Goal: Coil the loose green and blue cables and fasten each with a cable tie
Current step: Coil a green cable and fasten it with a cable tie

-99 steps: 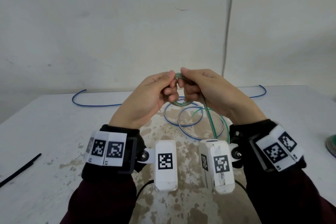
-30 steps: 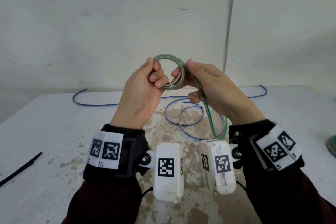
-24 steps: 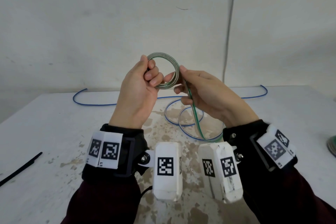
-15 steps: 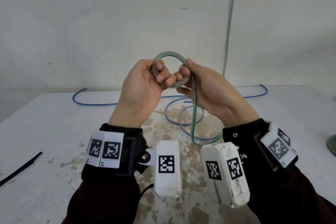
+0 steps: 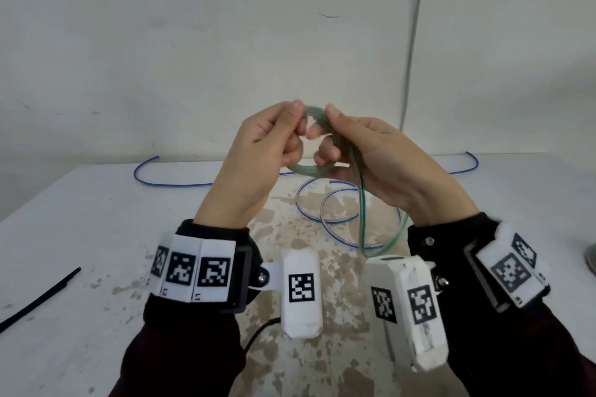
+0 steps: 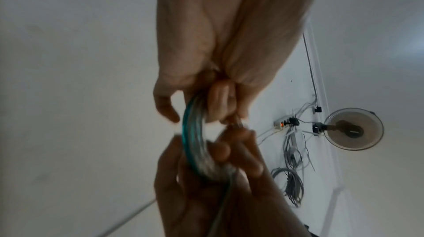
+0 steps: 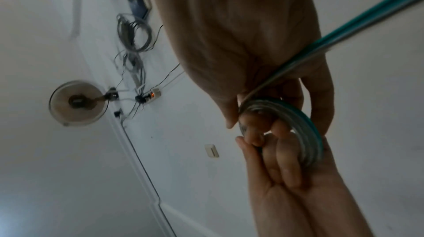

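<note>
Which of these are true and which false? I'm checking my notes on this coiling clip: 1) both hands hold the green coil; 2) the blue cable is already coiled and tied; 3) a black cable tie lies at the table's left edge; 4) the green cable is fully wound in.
1) True: the left hand and right hand both grip the green coil, held above the table.
2) False: the blue cable lies loose on the table, untied.
3) True: the black cable tie lies there, untouched.
4) False: a green tail hangs down from the right hand.
</note>
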`<move>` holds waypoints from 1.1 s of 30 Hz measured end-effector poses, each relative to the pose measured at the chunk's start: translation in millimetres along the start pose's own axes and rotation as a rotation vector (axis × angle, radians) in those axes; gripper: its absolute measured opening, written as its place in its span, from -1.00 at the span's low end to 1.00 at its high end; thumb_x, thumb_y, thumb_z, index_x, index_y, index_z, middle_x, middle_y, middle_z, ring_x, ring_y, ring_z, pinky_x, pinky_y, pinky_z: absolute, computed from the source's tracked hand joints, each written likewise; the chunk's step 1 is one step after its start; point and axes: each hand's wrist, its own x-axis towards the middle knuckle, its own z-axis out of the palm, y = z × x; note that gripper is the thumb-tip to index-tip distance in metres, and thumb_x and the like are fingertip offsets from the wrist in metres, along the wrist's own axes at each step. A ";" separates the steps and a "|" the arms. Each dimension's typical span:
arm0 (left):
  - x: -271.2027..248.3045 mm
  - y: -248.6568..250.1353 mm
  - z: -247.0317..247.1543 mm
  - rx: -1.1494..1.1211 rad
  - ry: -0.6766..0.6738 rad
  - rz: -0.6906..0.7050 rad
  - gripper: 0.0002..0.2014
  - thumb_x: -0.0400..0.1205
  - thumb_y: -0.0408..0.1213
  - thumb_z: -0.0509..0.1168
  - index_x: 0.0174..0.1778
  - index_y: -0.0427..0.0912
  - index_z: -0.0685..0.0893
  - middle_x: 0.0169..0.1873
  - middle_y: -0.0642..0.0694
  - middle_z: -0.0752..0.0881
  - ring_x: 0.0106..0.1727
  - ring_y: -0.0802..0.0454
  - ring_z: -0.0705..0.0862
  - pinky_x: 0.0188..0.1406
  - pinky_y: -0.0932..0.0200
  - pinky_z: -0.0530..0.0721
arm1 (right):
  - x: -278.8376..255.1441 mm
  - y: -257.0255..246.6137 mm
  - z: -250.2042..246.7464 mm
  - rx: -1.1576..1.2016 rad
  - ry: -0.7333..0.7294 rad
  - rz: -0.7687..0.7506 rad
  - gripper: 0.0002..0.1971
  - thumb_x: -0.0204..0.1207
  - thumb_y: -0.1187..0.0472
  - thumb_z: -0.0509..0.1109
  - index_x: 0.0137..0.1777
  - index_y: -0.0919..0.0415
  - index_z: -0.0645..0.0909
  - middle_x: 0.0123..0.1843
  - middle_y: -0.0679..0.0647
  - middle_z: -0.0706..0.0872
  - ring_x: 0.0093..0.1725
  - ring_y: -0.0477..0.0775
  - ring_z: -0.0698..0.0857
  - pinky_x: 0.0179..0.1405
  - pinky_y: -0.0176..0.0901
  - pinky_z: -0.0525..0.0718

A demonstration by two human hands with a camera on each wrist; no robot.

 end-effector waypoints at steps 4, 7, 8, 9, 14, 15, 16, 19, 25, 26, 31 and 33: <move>2.7 -6.6 7.4 -0.052 0.122 0.036 -0.67 0.79 -0.25 0.03 -0.30 -0.24 0.46 -0.61 0.12 0.26 -0.56 0.17 0.21 -0.48 0.31 0.21 | 1.6 1.1 -0.6 0.028 0.019 -0.027 -0.58 0.74 0.07 0.06 -0.15 0.24 0.68 -0.38 0.11 0.71 -0.28 0.00 0.72 0.04 -0.06 0.75; 2.8 -8.8 7.3 -0.058 0.135 0.073 -0.67 0.79 -0.26 0.01 -0.29 -0.22 0.47 -0.60 0.14 0.28 -0.53 0.13 0.20 -0.43 0.23 0.19 | 4.5 4.7 -0.1 0.023 0.044 -0.024 -0.58 0.72 0.03 0.11 -0.23 0.24 0.63 -0.39 0.11 0.68 -0.26 0.02 0.71 0.08 0.03 0.76; 2.9 -8.5 8.0 -0.086 0.140 0.071 -0.67 0.79 -0.27 0.01 -0.29 -0.22 0.47 -0.60 0.13 0.29 -0.53 0.12 0.21 -0.43 0.23 0.19 | 5.1 5.7 -0.2 0.036 0.044 -0.031 -0.58 0.72 0.02 0.11 -0.26 0.23 0.59 -0.44 0.08 0.62 -0.29 0.01 0.69 0.04 -0.04 0.75; 3.0 -7.4 9.1 -0.125 0.140 0.049 -0.66 0.79 -0.27 0.01 -0.30 -0.23 0.46 -0.61 0.11 0.29 -0.53 0.11 0.23 -0.44 0.23 0.22 | 5.5 6.5 -0.5 0.052 0.040 -0.044 -0.59 0.72 0.02 0.09 -0.29 0.21 0.53 -0.50 0.04 0.51 -0.33 0.00 0.64 -0.04 -0.14 0.73; 0.3 0.0 4.3 -0.195 -0.109 -0.153 -0.68 0.67 -0.18 0.07 -0.35 -0.26 0.46 -0.67 -0.08 0.43 -0.53 -0.09 0.60 -0.23 0.15 0.69 | 1.2 2.9 -6.1 -0.061 0.007 -0.057 -0.59 0.73 0.04 0.07 -0.37 0.14 0.32 -0.49 -0.02 0.15 -0.48 -0.02 0.27 -0.41 -0.37 0.42; -0.9 0.4 0.9 -0.170 -0.173 -0.185 -0.70 0.64 -0.17 0.09 -0.35 -0.27 0.47 -0.66 -0.10 0.47 -0.48 -0.12 0.66 -0.19 0.16 0.72 | 0.3 2.8 -7.0 -0.104 -0.001 -0.057 -0.58 0.73 0.04 0.08 -0.38 0.14 0.32 -0.48 -0.01 0.14 -0.49 -0.02 0.25 -0.43 -0.37 0.41; -2.0 -0.2 -2.3 -0.144 -0.218 -0.209 -0.72 0.62 -0.18 0.11 -0.32 -0.29 0.49 -0.64 -0.11 0.49 -0.43 -0.13 0.69 -0.19 0.18 0.70 | -0.5 3.2 -6.8 -0.146 -0.007 -0.058 -0.58 0.73 0.05 0.09 -0.39 0.15 0.33 -0.49 -0.01 0.16 -0.51 -0.03 0.25 -0.44 -0.38 0.41; -4.2 -2.1 -7.6 -0.083 -0.266 -0.236 -0.74 0.61 -0.21 0.14 -0.14 -0.38 0.54 -0.61 -0.11 0.51 -0.38 -0.13 0.72 -0.17 0.24 0.66 | 0.4 5.6 -2.0 -0.224 -0.005 -0.061 -0.57 0.73 0.05 0.10 -0.41 0.16 0.34 -0.58 -0.10 0.26 -0.59 -0.08 0.32 -0.41 -0.38 0.42; -4.5 -0.5 -9.6 0.063 -0.244 -0.137 -0.65 0.69 -0.15 0.07 -0.25 -0.37 0.50 -0.60 0.01 0.35 -0.51 0.00 0.54 -0.26 0.24 0.59 | -0.2 4.6 -0.1 -0.213 -0.010 -0.022 -0.54 0.73 0.01 0.08 -0.41 0.14 0.44 -0.51 -0.04 0.22 -0.50 -0.01 0.26 -0.19 -0.19 0.51; -3.8 -1.1 -7.2 0.095 -0.201 -0.100 -0.65 0.73 -0.19 0.05 -0.23 -0.39 0.50 -0.61 0.05 0.35 -0.54 0.03 0.47 -0.32 0.28 0.54 | 0.7 4.2 1.0 -0.189 0.022 -0.015 -0.55 0.74 0.01 0.07 -0.38 0.17 0.45 -0.53 -0.04 0.23 -0.51 -0.01 0.29 -0.13 -0.10 0.52; 0.3 -0.8 2.8 0.016 0.106 0.022 -0.64 0.78 -0.23 0.04 -0.35 -0.23 0.42 -0.67 0.15 0.30 -0.60 0.09 0.30 -0.51 0.33 0.36 | 5.6 5.6 8.4 0.000 0.119 -0.097 -0.58 0.76 0.13 0.05 -0.21 0.27 0.62 -0.54 0.02 0.52 -0.44 -0.02 0.59 -0.25 -0.16 0.70; 1.2 1.0 1.9 -0.049 0.118 -0.002 -0.63 0.77 -0.23 0.04 -0.37 -0.24 0.43 -0.68 0.13 0.30 -0.62 0.07 0.33 -0.51 0.31 0.39 | 6.1 6.4 7.8 -0.007 0.091 -0.121 -0.61 0.76 0.13 0.03 -0.20 0.26 0.58 -0.52 0.01 0.48 -0.41 -0.04 0.59 -0.23 -0.20 0.68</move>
